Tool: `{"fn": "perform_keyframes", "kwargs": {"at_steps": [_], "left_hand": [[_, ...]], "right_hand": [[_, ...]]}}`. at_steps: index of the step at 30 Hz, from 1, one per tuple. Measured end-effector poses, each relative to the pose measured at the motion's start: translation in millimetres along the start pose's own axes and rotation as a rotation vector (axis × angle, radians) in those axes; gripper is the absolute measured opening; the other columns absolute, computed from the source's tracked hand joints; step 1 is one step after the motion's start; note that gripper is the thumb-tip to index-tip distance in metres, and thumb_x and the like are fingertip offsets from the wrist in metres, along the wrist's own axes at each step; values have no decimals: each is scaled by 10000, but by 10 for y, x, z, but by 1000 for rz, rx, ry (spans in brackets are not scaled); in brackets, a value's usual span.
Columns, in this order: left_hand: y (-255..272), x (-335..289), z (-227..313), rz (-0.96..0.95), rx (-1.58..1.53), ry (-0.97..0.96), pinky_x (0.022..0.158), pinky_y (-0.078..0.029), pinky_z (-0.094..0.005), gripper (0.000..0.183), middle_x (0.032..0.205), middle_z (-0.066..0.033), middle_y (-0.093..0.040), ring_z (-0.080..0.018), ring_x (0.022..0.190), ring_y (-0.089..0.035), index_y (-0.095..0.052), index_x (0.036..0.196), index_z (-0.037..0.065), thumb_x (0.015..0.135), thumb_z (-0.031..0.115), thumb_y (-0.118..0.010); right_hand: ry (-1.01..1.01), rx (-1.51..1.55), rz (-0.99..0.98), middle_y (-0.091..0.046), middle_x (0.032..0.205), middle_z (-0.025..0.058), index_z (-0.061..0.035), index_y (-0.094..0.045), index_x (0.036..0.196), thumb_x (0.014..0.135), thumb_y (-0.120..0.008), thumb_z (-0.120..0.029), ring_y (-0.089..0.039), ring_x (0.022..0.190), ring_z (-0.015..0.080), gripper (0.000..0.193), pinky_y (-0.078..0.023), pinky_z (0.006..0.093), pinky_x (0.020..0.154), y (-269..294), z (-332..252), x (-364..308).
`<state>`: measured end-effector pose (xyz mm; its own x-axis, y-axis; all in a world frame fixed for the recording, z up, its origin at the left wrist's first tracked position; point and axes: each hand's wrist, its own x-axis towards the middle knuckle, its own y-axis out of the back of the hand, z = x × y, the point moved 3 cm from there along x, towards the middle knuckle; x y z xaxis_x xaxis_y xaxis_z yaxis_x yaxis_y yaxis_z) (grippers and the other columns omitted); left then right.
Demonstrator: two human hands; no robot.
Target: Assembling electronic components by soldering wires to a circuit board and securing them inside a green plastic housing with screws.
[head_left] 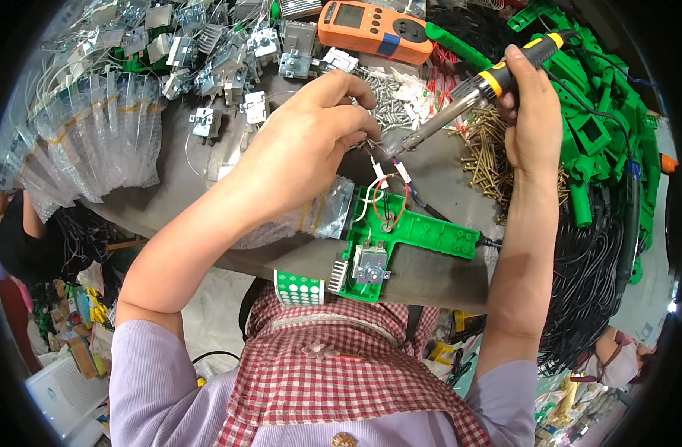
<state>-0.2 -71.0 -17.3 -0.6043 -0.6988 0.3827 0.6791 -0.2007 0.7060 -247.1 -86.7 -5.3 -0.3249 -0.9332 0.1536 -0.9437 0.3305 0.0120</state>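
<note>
My right hand point(534, 119) grips the yellow-and-black handle of a soldering iron point(445, 118), its metal shaft slanting down left. Its tip is close to my left hand point(311, 138), whose fingers are pinched around a thin wire, mostly hidden. Below them, wires with white sleeves point(380, 176) and a red wire loop point(405, 205) rise from an open green plastic housing point(430, 235). This T-shaped half-shell lies at the table's near edge. A metal thermostat-like part point(370, 266) sits in its lower end, and a black cord leaves on the right.
Metal parts point(207, 67) and bubble-wrap sleeves point(106, 127) fill the left side. An orange multimeter point(374, 33) lies at the back. Silver screws point(393, 93), brass screws point(490, 153), green shells point(587, 134) and black cables point(587, 276) crowd the right. A green-white sticker sheet point(299, 288) overhangs the near edge.
</note>
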Motion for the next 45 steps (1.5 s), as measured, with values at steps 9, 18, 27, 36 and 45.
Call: {"fn": "perform_keyframes", "kwargs": {"at_steps": [9,18,27,36,45], "left_hand": [[37,-22,92,-68,-45,-53,741,-468,-314,252,1069,-79,-556,-216,846,-569,-674,908,31,751,-136,-567],[26,-42,96,-78,-42,-57,756,-480,-328,257,1065,-84,-557,-225,854,-568,-672,913,23,746,-142,-567],[21,-53,99,-80,-29,-67,752,-480,-324,265,1051,-78,-554,-226,864,-563,-677,914,39,739,-134,-578],[88,-62,81,-18,-33,-42,764,-490,-313,238,1035,-86,-574,-236,891,-590,-661,915,35,746,-123,-603],[166,-158,-44,10,-4,5,772,-494,-355,122,1018,-99,-563,-287,924,-596,-615,889,22,780,-22,-644]], "right_hand": [[-112,97,-43,-478,648,-60,-87,-591,829,891,-653,-275,-381,519,-6,207,-246,163,445,7,138,29],[-99,42,-70,-495,661,-66,-107,-574,805,886,-658,-291,-374,528,-12,218,-238,159,449,-48,154,77],[-119,47,-98,-500,665,-69,-100,-582,823,891,-653,-292,-365,525,-12,216,-231,159,448,-61,171,97],[-146,123,-60,-542,699,-54,-89,-608,856,892,-655,-271,-416,539,-18,191,-278,134,443,-6,191,121],[-160,164,-38,-520,627,-51,-93,-596,828,896,-648,-283,-404,494,0,208,-254,162,427,-32,175,173]]}}
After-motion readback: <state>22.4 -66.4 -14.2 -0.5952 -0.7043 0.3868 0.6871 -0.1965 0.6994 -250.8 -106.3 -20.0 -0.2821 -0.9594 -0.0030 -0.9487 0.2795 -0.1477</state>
